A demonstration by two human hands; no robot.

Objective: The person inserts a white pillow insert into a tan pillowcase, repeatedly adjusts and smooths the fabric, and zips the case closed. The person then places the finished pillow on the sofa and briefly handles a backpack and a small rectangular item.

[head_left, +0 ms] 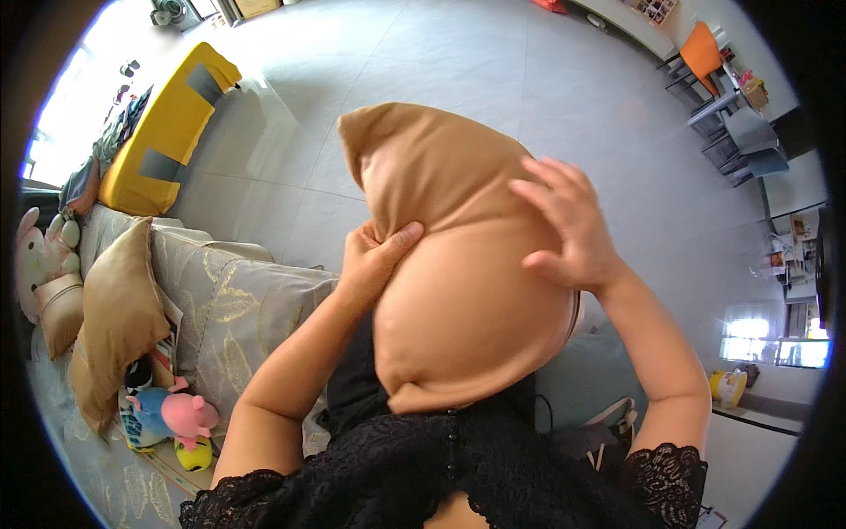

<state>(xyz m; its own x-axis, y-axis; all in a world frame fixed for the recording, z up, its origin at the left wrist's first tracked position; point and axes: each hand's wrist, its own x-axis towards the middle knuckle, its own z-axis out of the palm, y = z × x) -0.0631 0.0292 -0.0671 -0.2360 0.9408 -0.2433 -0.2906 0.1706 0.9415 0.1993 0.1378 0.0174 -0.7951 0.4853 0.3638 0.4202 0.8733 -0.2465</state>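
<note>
A plump tan cushion point(467, 300) with a smooth cover is held upright in front of my body, its lower end near my lap. One pointed corner sticks up at the upper left, and creases run across its middle. My left hand point(377, 257) grips the cushion's left side, thumb over the front; its other fingers are mostly hidden behind. At the right side, my right hand point(568, 231) is open with its fingers spread and slightly blurred. It overlaps the cushion's face, and I cannot tell whether it touches.
To my left, a patterned grey sofa point(233, 304) bears tan cushions point(128, 295), a white plush rabbit point(40, 260) and a pink plush toy point(189, 414). Beyond stands a yellow-covered piece of furniture point(181, 123). An orange chair point(701, 57) and grey chair point(752, 132) stand far right on grey tiles.
</note>
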